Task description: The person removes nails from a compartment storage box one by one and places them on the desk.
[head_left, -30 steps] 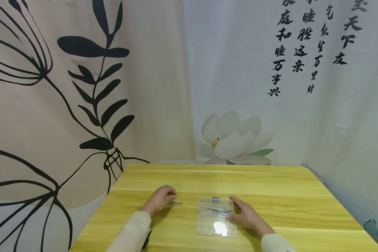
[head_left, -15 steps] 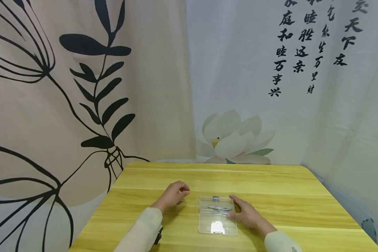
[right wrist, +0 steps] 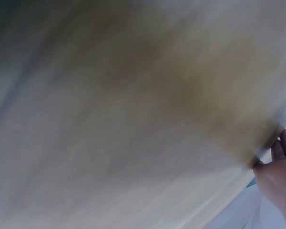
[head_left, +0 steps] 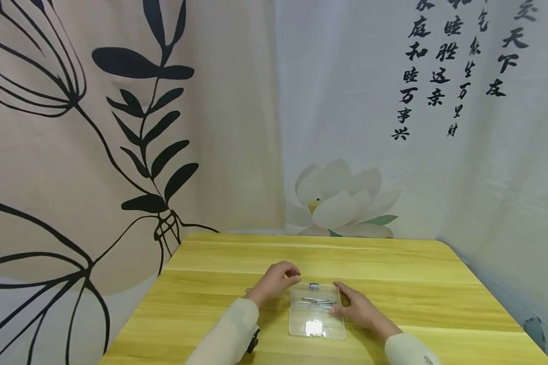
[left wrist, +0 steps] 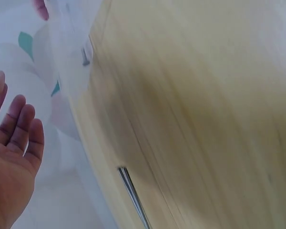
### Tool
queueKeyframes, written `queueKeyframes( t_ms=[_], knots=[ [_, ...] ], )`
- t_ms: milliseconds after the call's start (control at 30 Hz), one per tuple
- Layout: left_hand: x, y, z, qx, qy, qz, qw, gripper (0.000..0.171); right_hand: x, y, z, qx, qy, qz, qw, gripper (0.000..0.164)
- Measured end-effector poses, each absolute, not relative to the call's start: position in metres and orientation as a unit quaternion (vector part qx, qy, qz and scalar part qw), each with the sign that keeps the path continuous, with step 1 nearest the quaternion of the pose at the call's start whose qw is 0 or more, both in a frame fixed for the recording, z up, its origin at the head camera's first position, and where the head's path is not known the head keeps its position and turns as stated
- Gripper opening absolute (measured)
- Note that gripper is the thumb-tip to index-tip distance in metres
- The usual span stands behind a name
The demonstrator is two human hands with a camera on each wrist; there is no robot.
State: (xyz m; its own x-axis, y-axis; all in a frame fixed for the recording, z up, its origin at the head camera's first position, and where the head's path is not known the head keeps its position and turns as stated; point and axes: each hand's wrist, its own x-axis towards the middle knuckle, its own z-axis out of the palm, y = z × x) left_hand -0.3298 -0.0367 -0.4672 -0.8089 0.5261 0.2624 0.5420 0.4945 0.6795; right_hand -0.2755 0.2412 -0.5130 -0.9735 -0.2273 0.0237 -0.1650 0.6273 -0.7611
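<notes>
Across the wooden table (head_left: 420, 309) we see a clear plastic box (head_left: 303, 323) lying near the middle, between the person's two hands, with several thin metal rods (head_left: 317, 301) in its far half and a small catch (head_left: 314, 286) at its far edge. We find the left hand (head_left: 279, 279) raised just beside the box's far left corner, its fingers apart and gently bent, with nothing visible between them in the left wrist view. Below that hand, we notice loose rods (left wrist: 133, 198) lying side by side on the tabletop, outside the box. On the other side, we see the right hand (head_left: 358, 307) gripping the box's right side, thumb toward us and a finger at the far corner; its wrist view is blurred. Behind everything, we see a pale curtain (head_left: 237, 126) printed with dark leaves, a lotus and brushed characters.
</notes>
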Motion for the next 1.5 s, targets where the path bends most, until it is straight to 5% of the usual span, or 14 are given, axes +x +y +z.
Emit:
queueKeyframes(
  t_ms=[1500],
  knots=[
    [-0.324, -0.005, -0.485, -0.275, -0.872, -0.403, -0.036, 0.005, -0.273, 0.243, -0.509, -0.115, 0.890, -0.438, 0.045, 0.084]
  ],
)
